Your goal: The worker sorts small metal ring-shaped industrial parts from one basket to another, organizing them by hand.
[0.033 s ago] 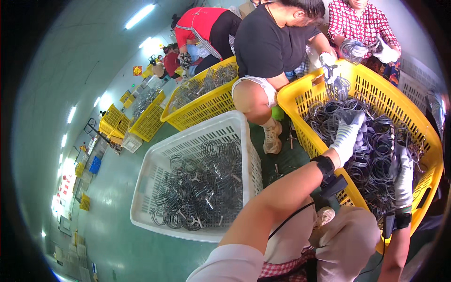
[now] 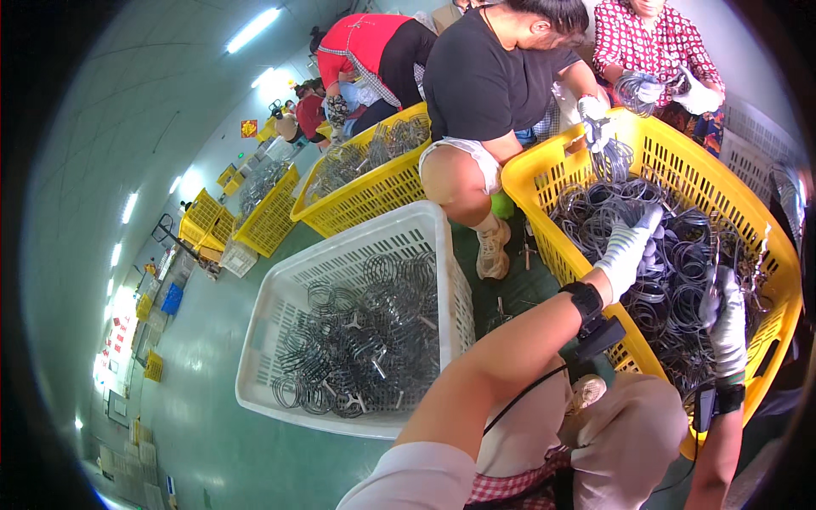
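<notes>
My left hand (image 2: 627,251), in a white striped glove with grey palm, reaches into the yellow basket (image 2: 561,255). Its fingers are curled round a dark wire coil (image 2: 627,211) on the heap. Lower and to the right, inside the same basket, my right hand (image 2: 727,319) wears a matching glove. Its fingers are bent close together among the coils; what they grip, if anything, is hidden. Many grey wire coils (image 2: 671,297) fill the basket, tangled with thin metal pieces (image 2: 756,263) along the right side.
A white basket (image 2: 331,246) with more coils and T-shaped metal fittings stands left of my arm. Across the yellow basket, a person in black (image 2: 484,85) and one in a patterned shirt (image 2: 650,42) hold coils. Other yellow baskets (image 2: 365,187) stand behind.
My right hand has shifted slightly left and its fingers have bent inward. Some thin metal pieces at the basket's right side stand higher. My left hand has barely moved.
</notes>
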Tool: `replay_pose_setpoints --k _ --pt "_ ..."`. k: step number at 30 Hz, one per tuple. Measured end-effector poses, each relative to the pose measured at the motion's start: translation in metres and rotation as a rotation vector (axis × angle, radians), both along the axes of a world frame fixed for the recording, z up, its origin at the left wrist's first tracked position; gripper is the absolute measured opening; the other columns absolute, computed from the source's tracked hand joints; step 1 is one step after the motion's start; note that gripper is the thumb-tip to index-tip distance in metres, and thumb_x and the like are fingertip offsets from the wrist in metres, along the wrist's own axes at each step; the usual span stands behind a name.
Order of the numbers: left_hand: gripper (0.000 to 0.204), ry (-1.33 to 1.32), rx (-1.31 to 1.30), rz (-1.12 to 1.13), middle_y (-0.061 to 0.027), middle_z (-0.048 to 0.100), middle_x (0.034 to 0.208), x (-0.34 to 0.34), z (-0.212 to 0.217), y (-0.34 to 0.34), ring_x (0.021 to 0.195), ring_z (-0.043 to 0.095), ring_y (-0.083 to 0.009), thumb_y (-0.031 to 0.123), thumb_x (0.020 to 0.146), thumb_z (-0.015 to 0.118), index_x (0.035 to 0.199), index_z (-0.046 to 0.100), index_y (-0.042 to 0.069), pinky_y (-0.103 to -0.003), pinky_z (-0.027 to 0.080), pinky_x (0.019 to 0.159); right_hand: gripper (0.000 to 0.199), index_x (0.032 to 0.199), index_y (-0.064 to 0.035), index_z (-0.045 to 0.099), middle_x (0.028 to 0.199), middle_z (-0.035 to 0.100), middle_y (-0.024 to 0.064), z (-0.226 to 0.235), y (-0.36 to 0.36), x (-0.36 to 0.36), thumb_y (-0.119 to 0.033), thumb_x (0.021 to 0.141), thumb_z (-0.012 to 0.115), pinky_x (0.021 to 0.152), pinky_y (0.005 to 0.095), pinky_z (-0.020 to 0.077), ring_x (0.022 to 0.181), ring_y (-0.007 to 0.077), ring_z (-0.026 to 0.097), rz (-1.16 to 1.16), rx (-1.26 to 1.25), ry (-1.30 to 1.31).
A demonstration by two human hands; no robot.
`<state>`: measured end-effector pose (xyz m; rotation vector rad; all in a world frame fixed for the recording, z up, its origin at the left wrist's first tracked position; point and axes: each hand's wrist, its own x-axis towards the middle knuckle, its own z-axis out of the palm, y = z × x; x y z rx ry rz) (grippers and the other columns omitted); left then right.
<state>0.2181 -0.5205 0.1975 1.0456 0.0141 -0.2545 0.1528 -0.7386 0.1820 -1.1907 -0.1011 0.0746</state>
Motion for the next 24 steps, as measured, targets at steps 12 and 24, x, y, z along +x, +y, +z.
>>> replay_pose_setpoints --k 12,24 --pt "0.007 -0.064 0.163 -0.121 0.0041 0.054 0.070 -0.025 0.010 -0.002 0.048 0.040 -0.0032 0.021 0.087 0.062 0.090 0.057 0.017 -0.019 0.033 0.043 0.040 0.095 -0.0024 0.064 0.064 0.052 -0.0029 0.005 0.009 -0.025 -0.040 0.091 0.052 0.046 0.0173 0.0329 0.051 0.0026 0.042 0.376 -0.226 -0.113" --pt "0.020 -0.198 0.276 -0.008 0.0017 0.053 0.062 -0.029 0.015 -0.020 0.044 0.045 -0.0057 0.026 0.089 0.061 0.081 0.058 0.008 -0.020 0.035 0.037 0.032 0.108 0.0003 0.059 0.072 0.057 -0.0027 -0.029 -0.005 -0.003 -0.024 0.089 0.054 0.048 0.0209 0.0378 0.053 0.0049 0.046 0.139 -0.115 -0.110"
